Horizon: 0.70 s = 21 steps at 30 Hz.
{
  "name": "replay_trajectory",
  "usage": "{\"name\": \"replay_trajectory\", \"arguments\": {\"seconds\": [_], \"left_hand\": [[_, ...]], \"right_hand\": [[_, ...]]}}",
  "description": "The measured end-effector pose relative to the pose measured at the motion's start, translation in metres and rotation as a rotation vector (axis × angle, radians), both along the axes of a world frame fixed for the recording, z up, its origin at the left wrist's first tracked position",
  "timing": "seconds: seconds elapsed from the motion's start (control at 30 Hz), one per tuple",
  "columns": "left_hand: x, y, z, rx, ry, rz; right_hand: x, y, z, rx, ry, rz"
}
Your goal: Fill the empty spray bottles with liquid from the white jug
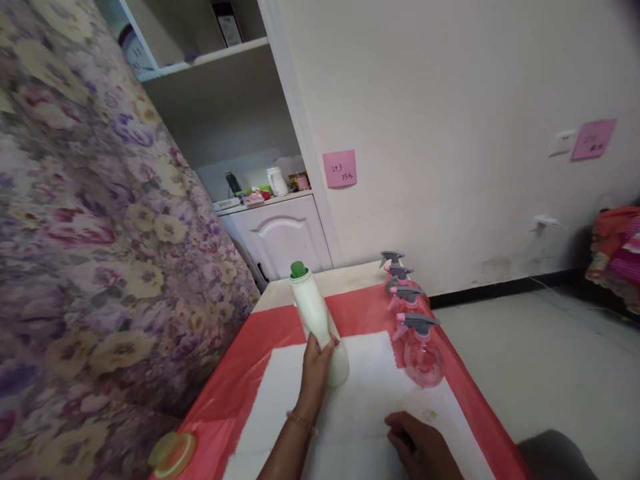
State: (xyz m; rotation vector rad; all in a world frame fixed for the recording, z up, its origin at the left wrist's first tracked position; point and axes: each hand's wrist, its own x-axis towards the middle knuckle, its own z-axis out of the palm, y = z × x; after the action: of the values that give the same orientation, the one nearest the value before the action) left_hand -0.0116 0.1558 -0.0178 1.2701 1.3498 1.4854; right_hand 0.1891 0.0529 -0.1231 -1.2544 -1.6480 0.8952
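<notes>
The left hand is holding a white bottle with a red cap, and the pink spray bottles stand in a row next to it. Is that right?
Not quite: the cap is green, not red. The head view shows the left hand holding the white bottle with a green cap, and the pink spray bottles stand in a row next to it.

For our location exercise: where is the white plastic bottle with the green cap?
Head view, centre: the bottle leans in the left hand, left of the pink plastic spray bottles.
</notes>
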Motion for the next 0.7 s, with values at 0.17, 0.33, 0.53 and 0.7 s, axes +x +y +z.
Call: {"name": "replay_trajectory", "arguments": {"seconds": [0.17,0.33,0.53,0.7], "left_hand": [[-0.026,0.006,0.021,-0.012,0.001,-0.094],[-0.051,-0.008,0.026,-0.051,-0.001,-0.133],[-0.062,-0.022,0.004,-0.07,-0.079,-0.088],[-0.06,-0.022,-0.004,-0.052,-0.161,-0.06]], "right_hand": [[0.0,-0.001,0.0,0.003,0.006,0.0],[-0.001,-0.002,0.001,0.0,0.003,-0.01],[-0.002,-0.003,0.0,0.006,-0.027,0.02],[-0.001,-0.003,-0.001,0.001,-0.035,0.021]]}}
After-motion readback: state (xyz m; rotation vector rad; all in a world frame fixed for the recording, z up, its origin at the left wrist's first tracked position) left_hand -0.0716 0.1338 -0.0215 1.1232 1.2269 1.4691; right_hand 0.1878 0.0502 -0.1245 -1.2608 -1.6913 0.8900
